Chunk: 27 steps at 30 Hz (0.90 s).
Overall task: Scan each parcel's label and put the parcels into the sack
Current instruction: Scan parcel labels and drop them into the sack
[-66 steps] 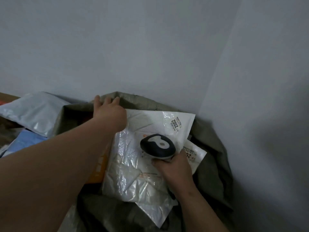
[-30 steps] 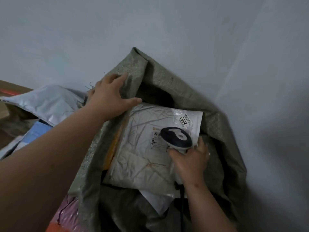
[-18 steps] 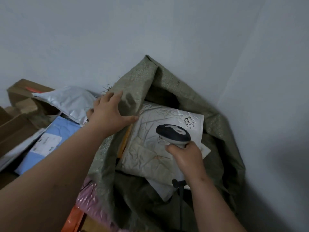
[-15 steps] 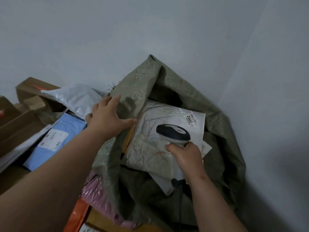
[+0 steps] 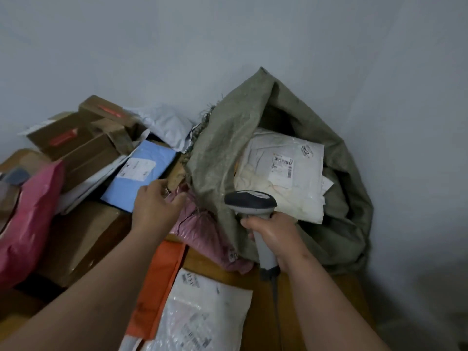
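Observation:
An olive woven sack (image 5: 220, 153) stands open in the wall corner. Inside it lies a white plastic parcel (image 5: 298, 198), barcode label (image 5: 282, 168) facing up. My right hand (image 5: 276, 234) grips the handle of a grey and black barcode scanner (image 5: 249, 201), held at the sack's near rim. My left hand (image 5: 154, 206) is outside the sack on the left, fingers relaxed, over the near corner of a blue parcel (image 5: 141, 173) and a dusty pink parcel (image 5: 202, 224). I cannot tell whether it touches either one.
Brown cardboard boxes (image 5: 76, 138), a grey mailer (image 5: 164, 125) and a bright pink mailer (image 5: 27, 219) are piled at the left. An orange parcel (image 5: 162, 274) and a white bubble mailer (image 5: 202, 312) lie near me on the wooden table (image 5: 258, 312). Walls close in behind and to the right.
My left hand let go of the sack's rim and moved down and left to the parcels outside. My right hand drew the scanner back off the white parcel to the sack's near edge.

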Tool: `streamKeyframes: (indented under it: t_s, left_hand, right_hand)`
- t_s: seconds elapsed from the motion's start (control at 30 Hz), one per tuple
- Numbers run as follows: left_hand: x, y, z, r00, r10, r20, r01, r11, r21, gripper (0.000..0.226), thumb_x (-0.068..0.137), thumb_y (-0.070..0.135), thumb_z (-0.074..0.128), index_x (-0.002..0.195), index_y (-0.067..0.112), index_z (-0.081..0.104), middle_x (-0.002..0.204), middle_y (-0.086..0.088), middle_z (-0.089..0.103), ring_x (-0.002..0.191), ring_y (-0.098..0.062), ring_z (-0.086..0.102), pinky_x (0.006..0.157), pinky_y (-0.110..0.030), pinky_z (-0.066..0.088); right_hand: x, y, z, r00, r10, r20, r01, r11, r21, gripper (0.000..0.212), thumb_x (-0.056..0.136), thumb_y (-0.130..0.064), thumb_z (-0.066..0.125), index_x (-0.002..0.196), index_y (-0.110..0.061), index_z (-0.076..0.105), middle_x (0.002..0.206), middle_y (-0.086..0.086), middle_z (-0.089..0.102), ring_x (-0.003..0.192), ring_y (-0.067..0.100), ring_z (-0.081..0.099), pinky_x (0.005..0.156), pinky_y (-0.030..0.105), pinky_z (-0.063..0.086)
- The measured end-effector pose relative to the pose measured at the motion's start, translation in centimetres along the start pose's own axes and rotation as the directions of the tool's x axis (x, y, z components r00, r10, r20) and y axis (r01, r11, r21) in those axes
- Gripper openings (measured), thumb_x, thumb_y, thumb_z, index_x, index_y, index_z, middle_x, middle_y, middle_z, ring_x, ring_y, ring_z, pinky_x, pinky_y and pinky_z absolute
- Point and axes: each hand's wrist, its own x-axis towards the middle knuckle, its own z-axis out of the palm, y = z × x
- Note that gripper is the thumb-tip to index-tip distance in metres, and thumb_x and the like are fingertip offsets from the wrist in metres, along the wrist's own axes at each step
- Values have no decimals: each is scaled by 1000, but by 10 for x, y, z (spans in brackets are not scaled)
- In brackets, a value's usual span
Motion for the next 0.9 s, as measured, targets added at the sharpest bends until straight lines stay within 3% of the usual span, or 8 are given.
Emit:
streamKeyframes:
  t_s: [0.1, 0.2, 0.33, 0.4, 0.47, 0.57, 0.67, 0.9]
  left_hand:
    - [-40, -48, 0, 978, -99, 186, 108, 993, -39, 58, 87, 39, 72, 135, 11, 55, 125, -16, 58, 109, -31, 58, 95, -45, 50]
    - [-79, -92, 7, 920, -196, 340, 210, 978, -3, 55, 91, 34, 70, 138, 11, 53, 130, -16, 58, 112, -29, 57, 88, -32, 45]
    - [-125, -133, 13, 810, -314, 495, 311, 946, 91, 52, 96, 34, 62, 141, 12, 48, 132, -13, 55, 102, -24, 55, 69, -29, 49]
    - [-138, -145, 15, 791, -317, 523, 269, 948, 168, 41, 98, 34, 59, 132, 12, 55, 128, -12, 57, 106, -25, 56, 86, -36, 52]
    - [-148, -152, 17, 779, -325, 536, 263, 946, 191, 36, 99, 33, 57, 129, 14, 57, 127, -12, 59, 109, -26, 56, 94, -38, 50]
    - [-158, -156, 20, 759, -336, 557, 318, 939, 133, 46, 100, 31, 56, 142, 14, 50, 139, -12, 52, 121, -27, 52, 90, -32, 44]
    - [-168, -158, 25, 751, -336, 569, 359, 930, 75, 48, 99, 28, 58, 144, 14, 48, 144, -11, 48, 118, -23, 48, 89, -29, 40]
    - [-182, -147, 34, 764, -325, 557, 413, 910, -34, 46, 100, 29, 56, 143, 14, 49, 133, -9, 53, 106, -19, 51, 81, -30, 43]
  right_hand:
    - [-30, 31, 24, 997, 74, -10, -75, 997, -34, 30, 73, -26, 82, 96, -8, 73, 88, 9, 73, 78, 23, 70, 58, 26, 49]
    - [-54, 71, 37, 987, 156, -37, -157, 987, -34, 28, 71, -28, 81, 89, -10, 69, 83, 4, 69, 71, 16, 65, 49, 21, 45]
    - [-75, 124, 45, 951, 302, -71, -303, 953, -7, 23, 76, -19, 81, 93, -12, 67, 95, 11, 70, 86, 28, 67, 76, 36, 54]
    - [-80, 143, 50, 926, 373, -64, -371, 928, 32, 27, 75, -18, 81, 97, -12, 67, 99, 14, 71, 92, 33, 67, 85, 43, 56]
    - [-83, 157, 56, 896, 442, -30, -438, 894, 94, 31, 76, -17, 81, 103, -8, 68, 99, 16, 71, 92, 36, 67, 80, 43, 57]
    - [-85, 169, 62, 866, 498, 47, -499, 853, 153, 31, 77, -16, 81, 104, -3, 71, 87, 17, 74, 81, 34, 69, 67, 38, 54]
    - [-84, 172, 64, 866, 495, 71, -499, 845, 194, 32, 76, -19, 82, 103, -6, 71, 82, 16, 77, 80, 35, 71, 68, 38, 56]
    - [-92, 163, 48, 907, 419, 55, -419, 875, 245, 26, 75, -19, 82, 98, -8, 74, 74, 11, 77, 78, 33, 71, 66, 35, 52]
